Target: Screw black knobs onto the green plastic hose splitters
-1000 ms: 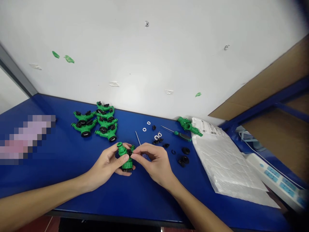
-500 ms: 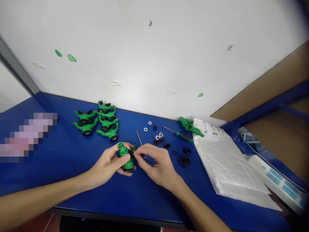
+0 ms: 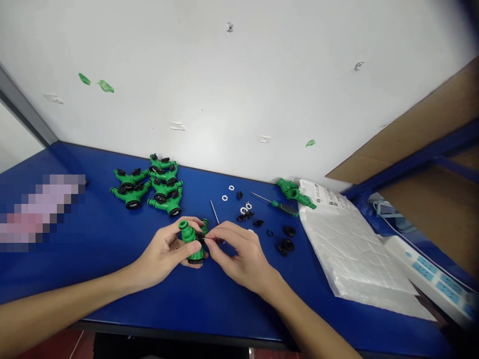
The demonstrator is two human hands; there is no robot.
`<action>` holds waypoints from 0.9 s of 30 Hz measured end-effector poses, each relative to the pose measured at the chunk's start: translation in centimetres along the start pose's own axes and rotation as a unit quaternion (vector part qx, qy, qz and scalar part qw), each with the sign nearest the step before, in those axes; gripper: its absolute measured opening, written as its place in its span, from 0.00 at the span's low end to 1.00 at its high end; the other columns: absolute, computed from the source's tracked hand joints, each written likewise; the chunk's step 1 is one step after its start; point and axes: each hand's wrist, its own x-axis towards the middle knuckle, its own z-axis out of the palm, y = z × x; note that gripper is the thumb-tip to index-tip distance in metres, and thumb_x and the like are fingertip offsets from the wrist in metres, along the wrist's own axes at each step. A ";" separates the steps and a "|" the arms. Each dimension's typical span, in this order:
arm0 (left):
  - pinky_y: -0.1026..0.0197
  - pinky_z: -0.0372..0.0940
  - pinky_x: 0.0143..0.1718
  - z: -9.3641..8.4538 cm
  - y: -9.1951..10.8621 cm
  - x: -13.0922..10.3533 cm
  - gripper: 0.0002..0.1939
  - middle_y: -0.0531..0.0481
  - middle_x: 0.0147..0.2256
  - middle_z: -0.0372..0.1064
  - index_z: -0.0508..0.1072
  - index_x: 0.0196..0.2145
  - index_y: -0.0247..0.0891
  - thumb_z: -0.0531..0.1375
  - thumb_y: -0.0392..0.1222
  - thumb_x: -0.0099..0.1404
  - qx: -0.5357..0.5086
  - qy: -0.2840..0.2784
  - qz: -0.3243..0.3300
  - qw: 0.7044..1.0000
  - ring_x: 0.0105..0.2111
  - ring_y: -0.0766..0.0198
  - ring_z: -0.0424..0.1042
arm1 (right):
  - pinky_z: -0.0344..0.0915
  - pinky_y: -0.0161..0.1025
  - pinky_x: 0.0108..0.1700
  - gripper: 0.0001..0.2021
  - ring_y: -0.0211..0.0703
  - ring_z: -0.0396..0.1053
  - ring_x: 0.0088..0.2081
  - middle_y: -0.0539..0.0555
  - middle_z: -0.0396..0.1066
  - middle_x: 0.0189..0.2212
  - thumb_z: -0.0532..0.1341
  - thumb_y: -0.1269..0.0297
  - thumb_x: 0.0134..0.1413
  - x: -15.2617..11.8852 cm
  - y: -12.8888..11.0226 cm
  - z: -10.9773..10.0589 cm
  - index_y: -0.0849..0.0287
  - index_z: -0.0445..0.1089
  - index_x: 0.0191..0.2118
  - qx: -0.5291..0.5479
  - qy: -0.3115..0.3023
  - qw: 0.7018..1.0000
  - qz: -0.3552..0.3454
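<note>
My left hand (image 3: 167,251) is closed around a green Y-shaped hose splitter (image 3: 195,253), held above the blue table with one outlet pointing up. My right hand (image 3: 239,252) is pinched beside the splitter's black middle part. What sits between the thumb and forefinger is too small to name. Just behind the right fingers lies a screwdriver (image 3: 214,211), its thin shaft showing and its handle mostly hidden. Small black valve knobs (image 3: 245,216) and white ring washers (image 3: 225,198) lie scattered beyond the right hand.
Several finished-looking splitters (image 3: 164,202) stand at the back left. Right of centre lie a green-handled screwdriver (image 3: 284,207), black caps (image 3: 287,244) and green splitter bodies (image 3: 294,192). A white padded bag (image 3: 352,254) and a power strip (image 3: 430,274) occupy the right side of the blue table (image 3: 149,319).
Both hands keep their grip at the splitter, which is turned slightly so one outlet shows more behind it. The whole view has shifted a little.
</note>
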 end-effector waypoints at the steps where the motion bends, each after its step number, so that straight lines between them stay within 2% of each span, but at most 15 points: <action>1: 0.52 0.79 0.35 0.0 0.0 0.0 0.13 0.48 0.52 0.58 0.73 0.39 0.39 0.67 0.46 0.59 0.002 0.003 -0.001 1.000 0.37 0.62 0.73 | 0.73 0.38 0.37 0.06 0.41 0.72 0.32 0.56 0.74 0.30 0.58 0.72 0.62 0.0 0.0 0.0 0.60 0.72 0.39 -0.008 -0.002 1.000 -0.004; 9: 0.52 0.79 0.34 0.2 0.3 0.0 0.17 0.47 0.49 0.64 0.71 0.41 0.38 0.68 0.47 0.57 -0.018 0.008 -0.032 0.999 0.37 0.60 0.74 | 0.73 0.40 0.40 0.07 0.43 0.72 0.36 0.57 0.73 0.33 0.56 0.76 0.63 0.2 0.1 -0.7 0.61 0.69 0.43 -0.036 -0.034 0.997 -0.058; 16: 0.54 0.79 0.34 0.3 0.4 -0.1 0.16 0.48 0.48 0.64 0.71 0.40 0.38 0.68 0.46 0.58 -0.012 0.015 -0.035 0.999 0.36 0.63 0.72 | 0.73 0.42 0.40 0.09 0.45 0.72 0.40 0.60 0.73 0.37 0.55 0.76 0.63 0.2 0.2 -1.0 0.61 0.70 0.44 -0.046 -0.054 0.993 -0.095; 21: 0.54 0.79 0.34 0.2 0.3 -0.1 0.16 0.48 0.49 0.61 0.71 0.41 0.39 0.68 0.47 0.58 -0.009 0.005 -0.022 1.000 0.37 0.61 0.74 | 0.74 0.42 0.40 0.08 0.44 0.73 0.38 0.59 0.74 0.36 0.56 0.75 0.63 0.3 0.1 -0.8 0.60 0.71 0.43 -0.022 -0.021 0.997 -0.066; 27: 0.54 0.79 0.34 0.2 0.1 -0.2 0.14 0.48 0.51 0.58 0.72 0.39 0.38 0.67 0.46 0.58 0.003 0.004 -0.002 1.000 0.35 0.64 0.73 | 0.73 0.39 0.39 0.05 0.43 0.73 0.35 0.56 0.74 0.31 0.58 0.73 0.63 0.4 -0.1 -0.8 0.59 0.71 0.41 0.000 -0.023 0.999 -0.033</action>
